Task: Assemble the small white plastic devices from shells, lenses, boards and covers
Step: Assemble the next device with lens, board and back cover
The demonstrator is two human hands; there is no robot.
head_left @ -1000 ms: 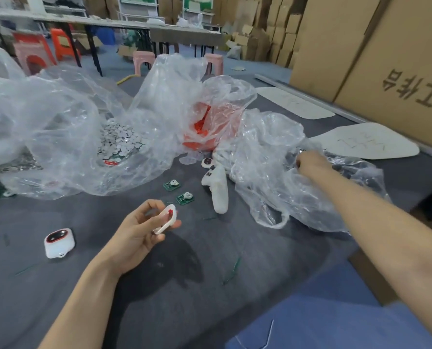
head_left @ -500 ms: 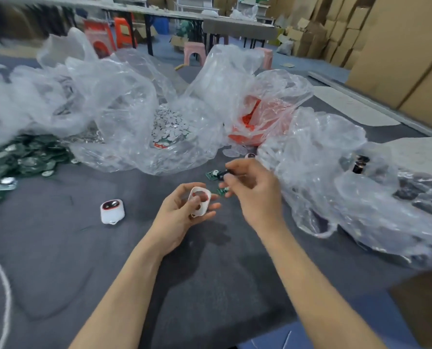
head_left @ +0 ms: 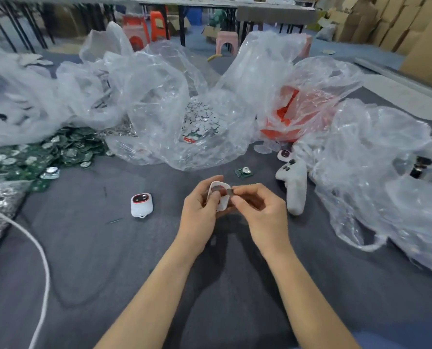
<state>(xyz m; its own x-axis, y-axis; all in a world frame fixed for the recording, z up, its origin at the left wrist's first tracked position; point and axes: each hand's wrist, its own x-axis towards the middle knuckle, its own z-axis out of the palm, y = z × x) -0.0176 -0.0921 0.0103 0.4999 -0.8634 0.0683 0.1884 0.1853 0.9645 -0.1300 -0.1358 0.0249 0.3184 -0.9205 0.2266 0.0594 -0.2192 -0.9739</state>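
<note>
One white shell [head_left: 223, 201] is held just above the bench [head_left: 109, 273], mid-view, between both hands. The left hand [head_left: 199, 210] has its grip curled round the shell from the left, with the thumb lying across its open face. The right hand [head_left: 260, 210] meets it from the right, its grip narrowed to a pinch on a small dark piece [head_left: 221, 189] at the shell's upper rim. Whether that piece sits inside the shell cannot be told.

Left of the hands a finished device [head_left: 141, 205] lies on the bench, well apart from them. Just beyond the hands lies a single green board [head_left: 243, 171], and to the right a white controller [head_left: 294, 187]. Clear plastic bags [head_left: 159, 109] spread across the back, with a heap of green boards [head_left: 46, 157] at far left and a white cable [head_left: 41, 260] nearer.
</note>
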